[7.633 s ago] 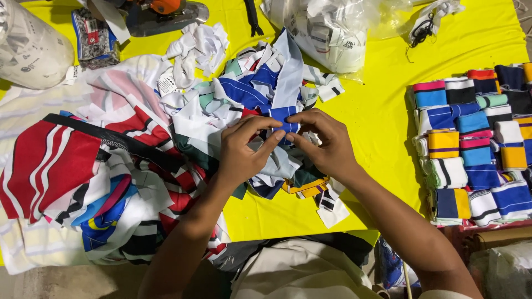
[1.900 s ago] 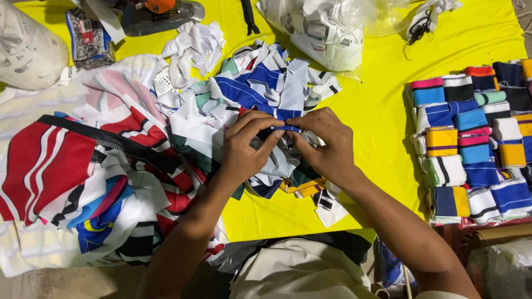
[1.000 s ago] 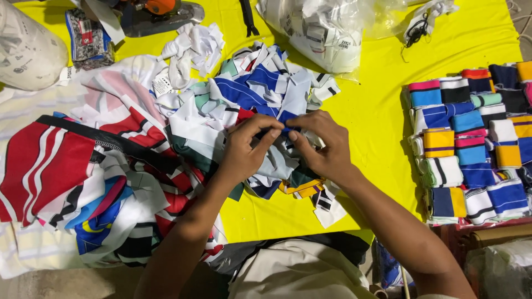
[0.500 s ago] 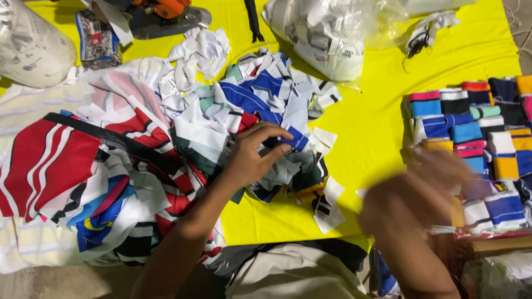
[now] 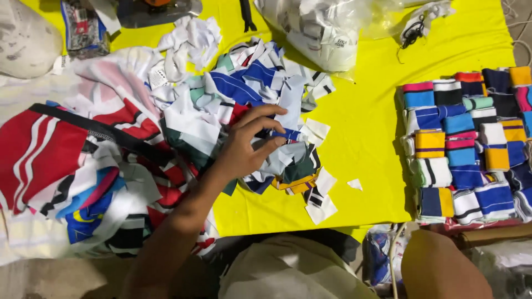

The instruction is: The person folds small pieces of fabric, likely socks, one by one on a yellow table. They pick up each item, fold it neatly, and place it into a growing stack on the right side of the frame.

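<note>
My left hand (image 5: 247, 145) lies on a heap of cut fabric scraps (image 5: 260, 88) on the yellow cloth (image 5: 360, 127). Its fingers are spread, and a blue-and-white strip (image 5: 284, 134) sits between the thumb and fingertips without being clearly gripped. Only my right forearm (image 5: 443, 268) shows, at the bottom right edge; the hand itself is out of view. A block of folded striped pieces (image 5: 471, 144) in many colours is stacked in rows at the right, just above that forearm.
Red, white and blue striped garments (image 5: 72, 160) are piled at the left. A clear plastic bag of white pieces (image 5: 321, 27) lies at the top, with a dark tool (image 5: 246, 11) beside it. A pale rounded bag (image 5: 25, 39) occupies the top left corner.
My right hand left the scrap heap, swept right toward the folded stack and went out of view. My left hand stayed on the heap and spread its fingers.
</note>
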